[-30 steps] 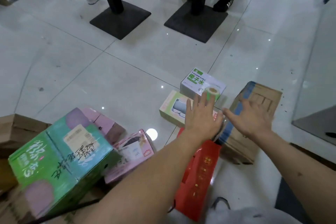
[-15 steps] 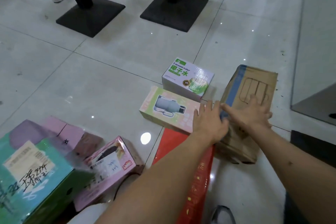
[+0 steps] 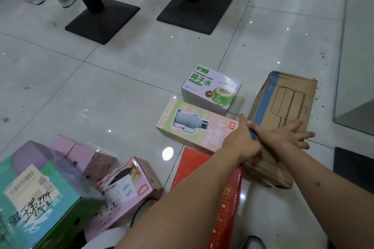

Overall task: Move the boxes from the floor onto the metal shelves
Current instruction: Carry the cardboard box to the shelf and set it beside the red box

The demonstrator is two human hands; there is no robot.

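Both hands are on the long brown cardboard box with a blue stripe [image 3: 283, 119], lying on the white tiled floor [image 3: 101, 91] at right. The left hand [image 3: 240, 139] grips its near-left edge; the right hand [image 3: 287, 137] lies spread on top. Lifting seems next, needing a firmer two-sided hold. Left fingers are hidden; the shelves are out of view.

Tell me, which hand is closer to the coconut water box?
Left. The left hand sits at the brown box's left edge, just below the coconut water box. The right hand lies flat on the brown box's top, farther right.
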